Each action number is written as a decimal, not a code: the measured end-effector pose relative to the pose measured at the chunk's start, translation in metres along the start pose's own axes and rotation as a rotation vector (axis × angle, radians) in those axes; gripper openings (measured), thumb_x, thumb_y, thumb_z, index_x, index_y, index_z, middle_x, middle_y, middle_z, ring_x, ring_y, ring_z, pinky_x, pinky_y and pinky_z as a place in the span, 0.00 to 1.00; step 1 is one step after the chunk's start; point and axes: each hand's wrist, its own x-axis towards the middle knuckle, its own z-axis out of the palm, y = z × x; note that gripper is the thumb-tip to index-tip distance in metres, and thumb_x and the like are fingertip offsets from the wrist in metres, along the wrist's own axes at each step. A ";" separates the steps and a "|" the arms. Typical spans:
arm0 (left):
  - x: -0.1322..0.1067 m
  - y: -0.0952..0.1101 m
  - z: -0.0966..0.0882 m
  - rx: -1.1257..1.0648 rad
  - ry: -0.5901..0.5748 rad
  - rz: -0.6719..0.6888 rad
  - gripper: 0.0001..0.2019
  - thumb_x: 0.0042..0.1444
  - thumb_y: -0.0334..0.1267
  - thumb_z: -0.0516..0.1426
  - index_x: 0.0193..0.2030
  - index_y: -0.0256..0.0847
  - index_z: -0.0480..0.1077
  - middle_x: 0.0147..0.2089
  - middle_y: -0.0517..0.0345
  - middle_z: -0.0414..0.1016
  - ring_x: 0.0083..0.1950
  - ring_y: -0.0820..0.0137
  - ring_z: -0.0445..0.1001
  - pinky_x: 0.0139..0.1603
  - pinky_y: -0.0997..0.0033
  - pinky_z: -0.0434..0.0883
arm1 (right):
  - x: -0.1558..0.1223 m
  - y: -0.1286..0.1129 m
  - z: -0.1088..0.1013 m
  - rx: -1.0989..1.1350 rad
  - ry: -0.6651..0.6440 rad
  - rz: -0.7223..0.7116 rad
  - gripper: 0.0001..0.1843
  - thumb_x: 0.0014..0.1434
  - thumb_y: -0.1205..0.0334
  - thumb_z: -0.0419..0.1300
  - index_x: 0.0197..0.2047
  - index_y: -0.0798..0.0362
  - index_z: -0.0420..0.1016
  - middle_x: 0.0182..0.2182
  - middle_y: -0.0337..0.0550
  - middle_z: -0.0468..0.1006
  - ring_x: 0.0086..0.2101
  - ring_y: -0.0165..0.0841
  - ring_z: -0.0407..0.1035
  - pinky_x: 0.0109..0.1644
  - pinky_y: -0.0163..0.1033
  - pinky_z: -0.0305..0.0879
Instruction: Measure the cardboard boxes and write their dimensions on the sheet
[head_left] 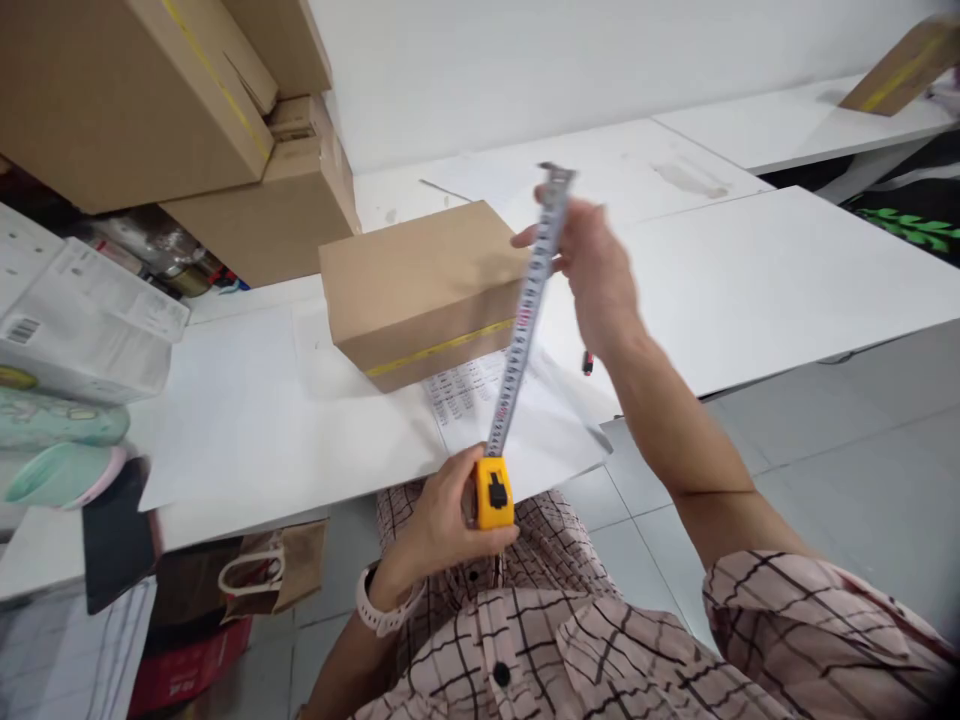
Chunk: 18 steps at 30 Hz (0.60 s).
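Small office or packing room is indicated: cartons (135, 105) are stacked far left, white tables (787, 275) are lined along the wall (525, 85), printed paper (469, 400) is laid near centre, floor (832, 450) is tiled.

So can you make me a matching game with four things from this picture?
Things:
1. tape measure
2. cardboard box
3. wristband
4. shirt

Clues:
A. pale, around the left wrist
B. pinkish, with dark crossing lines
C. held in the left hand
D. brown, with a yellow stripe

Right pairs: 1-C, 2-D, 3-A, 4-B
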 end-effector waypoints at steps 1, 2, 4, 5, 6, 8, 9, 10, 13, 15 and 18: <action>-0.005 0.004 0.002 0.044 -0.024 0.013 0.39 0.46 0.48 0.72 0.64 0.45 0.66 0.57 0.46 0.75 0.55 0.50 0.74 0.57 0.51 0.70 | -0.001 -0.008 -0.009 0.113 0.044 0.012 0.30 0.72 0.38 0.42 0.62 0.45 0.73 0.41 0.47 0.80 0.39 0.39 0.74 0.41 0.46 0.69; -0.010 0.007 0.005 0.067 -0.052 0.022 0.39 0.46 0.48 0.72 0.64 0.45 0.66 0.58 0.45 0.75 0.56 0.49 0.73 0.60 0.49 0.69 | -0.005 -0.014 -0.018 0.200 0.084 0.018 0.26 0.70 0.38 0.49 0.57 0.44 0.77 0.35 0.44 0.79 0.31 0.35 0.72 0.35 0.44 0.67; -0.019 0.008 0.009 0.064 -0.093 0.016 0.39 0.47 0.48 0.72 0.66 0.46 0.66 0.60 0.45 0.74 0.58 0.47 0.73 0.61 0.46 0.68 | -0.017 -0.019 -0.030 0.291 0.146 0.039 0.18 0.67 0.41 0.58 0.44 0.43 0.81 0.25 0.39 0.74 0.21 0.30 0.61 0.26 0.41 0.60; -0.022 0.006 0.011 0.045 -0.081 0.006 0.40 0.48 0.48 0.71 0.67 0.47 0.65 0.61 0.45 0.73 0.59 0.47 0.73 0.62 0.46 0.68 | -0.027 -0.019 -0.033 0.296 0.162 0.066 0.17 0.66 0.40 0.59 0.39 0.43 0.80 0.23 0.37 0.72 0.18 0.29 0.57 0.23 0.41 0.56; -0.026 0.003 0.013 0.018 -0.039 -0.005 0.41 0.48 0.47 0.71 0.69 0.49 0.63 0.63 0.45 0.71 0.60 0.47 0.72 0.62 0.46 0.67 | -0.037 -0.017 -0.034 0.294 0.167 0.100 0.19 0.65 0.39 0.59 0.35 0.43 0.80 0.22 0.38 0.72 0.17 0.29 0.56 0.21 0.41 0.55; -0.031 -0.005 0.016 -0.058 0.101 -0.022 0.46 0.49 0.44 0.71 0.72 0.51 0.57 0.66 0.45 0.67 0.64 0.49 0.69 0.65 0.48 0.65 | -0.063 -0.012 -0.028 0.285 0.140 0.190 0.21 0.63 0.36 0.59 0.31 0.43 0.79 0.23 0.40 0.75 0.17 0.30 0.59 0.20 0.42 0.57; -0.032 -0.010 0.018 -0.104 0.182 -0.020 0.49 0.48 0.42 0.72 0.74 0.52 0.53 0.67 0.46 0.66 0.66 0.50 0.68 0.66 0.49 0.64 | -0.077 -0.009 -0.022 0.293 0.100 0.236 0.22 0.62 0.35 0.61 0.30 0.42 0.79 0.24 0.41 0.76 0.18 0.31 0.62 0.20 0.43 0.59; -0.033 -0.013 0.019 -0.149 0.252 -0.004 0.51 0.48 0.41 0.72 0.74 0.52 0.51 0.66 0.46 0.66 0.66 0.52 0.68 0.67 0.50 0.63 | -0.090 -0.007 -0.014 0.314 0.051 0.275 0.21 0.61 0.35 0.62 0.29 0.42 0.79 0.26 0.42 0.78 0.19 0.32 0.64 0.20 0.44 0.61; -0.031 -0.017 0.021 -0.207 0.379 0.108 0.53 0.45 0.40 0.74 0.74 0.52 0.49 0.62 0.47 0.68 0.63 0.54 0.70 0.66 0.53 0.65 | -0.126 -0.007 0.012 0.392 -0.146 0.312 0.20 0.61 0.41 0.65 0.23 0.43 0.77 0.26 0.42 0.80 0.23 0.34 0.70 0.24 0.45 0.66; -0.030 -0.013 0.018 -0.166 0.415 0.185 0.52 0.45 0.39 0.74 0.72 0.53 0.51 0.61 0.48 0.70 0.62 0.55 0.71 0.65 0.53 0.66 | -0.139 -0.006 0.020 0.384 -0.305 0.302 0.20 0.62 0.44 0.65 0.22 0.44 0.76 0.24 0.40 0.79 0.24 0.34 0.70 0.26 0.44 0.65; -0.029 -0.004 -0.001 -0.047 0.515 0.295 0.49 0.43 0.39 0.75 0.70 0.54 0.56 0.60 0.50 0.71 0.61 0.54 0.73 0.65 0.49 0.67 | -0.137 0.011 0.011 0.168 -0.303 0.319 0.21 0.63 0.44 0.64 0.23 0.45 0.72 0.21 0.39 0.75 0.23 0.34 0.67 0.27 0.43 0.61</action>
